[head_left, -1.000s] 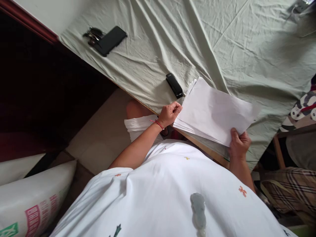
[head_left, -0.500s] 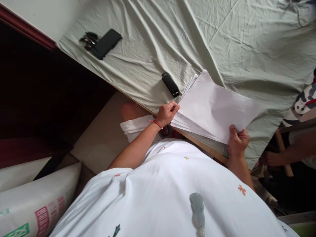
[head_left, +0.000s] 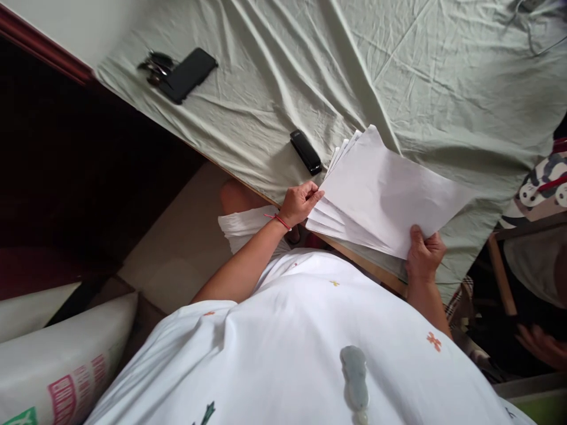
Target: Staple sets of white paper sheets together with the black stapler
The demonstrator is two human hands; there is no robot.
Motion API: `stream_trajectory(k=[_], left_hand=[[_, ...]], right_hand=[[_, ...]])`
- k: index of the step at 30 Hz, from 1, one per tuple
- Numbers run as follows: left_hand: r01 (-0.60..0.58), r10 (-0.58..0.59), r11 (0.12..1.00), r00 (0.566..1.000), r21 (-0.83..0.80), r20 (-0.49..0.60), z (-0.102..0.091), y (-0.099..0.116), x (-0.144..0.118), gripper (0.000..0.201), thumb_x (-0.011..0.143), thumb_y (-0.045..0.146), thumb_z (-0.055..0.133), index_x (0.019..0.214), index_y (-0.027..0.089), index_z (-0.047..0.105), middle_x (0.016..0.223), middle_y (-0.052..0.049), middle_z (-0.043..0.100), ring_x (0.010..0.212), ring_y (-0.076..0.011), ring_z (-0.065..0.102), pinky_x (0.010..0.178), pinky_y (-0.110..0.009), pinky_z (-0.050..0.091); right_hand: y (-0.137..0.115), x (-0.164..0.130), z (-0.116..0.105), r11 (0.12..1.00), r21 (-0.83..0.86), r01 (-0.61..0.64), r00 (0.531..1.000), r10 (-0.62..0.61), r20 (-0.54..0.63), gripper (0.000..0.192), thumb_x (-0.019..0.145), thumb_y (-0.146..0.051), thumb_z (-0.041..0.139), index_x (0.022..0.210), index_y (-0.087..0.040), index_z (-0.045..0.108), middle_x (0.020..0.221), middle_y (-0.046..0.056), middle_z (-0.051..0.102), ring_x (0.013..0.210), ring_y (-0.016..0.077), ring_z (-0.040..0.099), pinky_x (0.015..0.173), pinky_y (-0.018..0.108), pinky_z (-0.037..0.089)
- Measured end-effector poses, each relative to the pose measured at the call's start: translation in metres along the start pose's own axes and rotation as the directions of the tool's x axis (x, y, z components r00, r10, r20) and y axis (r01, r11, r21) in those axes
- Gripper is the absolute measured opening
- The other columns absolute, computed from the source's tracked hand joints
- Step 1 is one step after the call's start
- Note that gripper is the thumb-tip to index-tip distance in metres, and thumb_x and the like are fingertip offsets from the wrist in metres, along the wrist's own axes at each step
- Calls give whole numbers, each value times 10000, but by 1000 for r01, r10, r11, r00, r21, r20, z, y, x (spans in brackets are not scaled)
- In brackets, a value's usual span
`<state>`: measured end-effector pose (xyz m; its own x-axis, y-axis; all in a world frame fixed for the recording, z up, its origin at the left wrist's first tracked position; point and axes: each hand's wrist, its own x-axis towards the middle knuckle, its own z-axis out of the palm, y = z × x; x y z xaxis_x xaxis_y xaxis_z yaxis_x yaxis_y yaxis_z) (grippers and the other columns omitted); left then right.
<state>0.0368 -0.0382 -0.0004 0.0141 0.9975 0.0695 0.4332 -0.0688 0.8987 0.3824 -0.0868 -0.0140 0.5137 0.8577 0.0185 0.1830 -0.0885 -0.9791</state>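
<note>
A stack of white paper sheets (head_left: 376, 189) is held over the near edge of the cloth-covered table, its left edges fanned slightly apart. My left hand (head_left: 302, 203), with a red string at the wrist, pinches the sheets at their left side. At the lower right corner my right hand (head_left: 425, 254) grips the stack, thumb on top and fingers hidden beneath. Just beyond my left hand lies a black stapler (head_left: 305, 152), touched by neither hand. The top sheet's face shows no print and bends a little in the middle.
A wrinkled pale green cloth (head_left: 274, 71) covers the table. Farther left lie a black phone (head_left: 188, 75) and a bunch of keys (head_left: 157, 66). White printed sacks (head_left: 66, 360) stand at lower left. Another person's hand (head_left: 543, 348) shows at lower right, near a panda-print fabric (head_left: 540, 186).
The sheets at the left edge have fanned out a little more. Both my hands keep their hold. At the right, the other person's hand has moved lower and farther right.
</note>
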Motion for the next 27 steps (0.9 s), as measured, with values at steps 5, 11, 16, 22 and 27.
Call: stream_trajectory(k=[5,11,16,22,27], left_hand=[[2,7,992,997,-128,76,-7,2,-2,252,907,434,616,871,185,607,665,35,596,618,-115,522,634,-253,422],[6,2,991,998,-134,61,-5,0,-3,181,877,334,632,958,173,622,737,17,671,673,-122,593,684,-248,463],[-9,9,999,1000,-46,3,-1,0,-2,235,923,412,625,862,187,598,689,23,628,652,-124,573,695,-257,457],[55,-43,989,995,-138,85,-9,2,-4,245,897,403,639,1001,181,630,680,39,611,620,-115,539,629,-246,428],[58,-48,992,995,-110,91,-7,1,-4,280,846,313,653,1085,171,623,734,29,663,662,-121,576,662,-244,454]], right_hand=[[-1,1,1,999,-32,11,1000,-11,-29,472,697,-581,846,860,-158,712,768,-3,674,716,130,597,744,311,541],[-5,1,3,999,-41,11,999,-13,-46,476,682,-573,850,857,-151,715,787,1,674,732,129,600,732,299,538],[-8,-2,6,1000,-20,11,999,-12,-53,483,674,-575,863,862,-152,725,786,6,687,721,125,602,723,298,550],[-5,-2,3,998,-57,36,999,-38,-34,466,719,-588,833,845,-154,716,776,6,669,736,137,596,740,315,543],[0,-3,1,998,-44,39,999,-41,-31,436,755,-567,821,845,-154,711,786,5,674,737,131,594,766,316,543]])
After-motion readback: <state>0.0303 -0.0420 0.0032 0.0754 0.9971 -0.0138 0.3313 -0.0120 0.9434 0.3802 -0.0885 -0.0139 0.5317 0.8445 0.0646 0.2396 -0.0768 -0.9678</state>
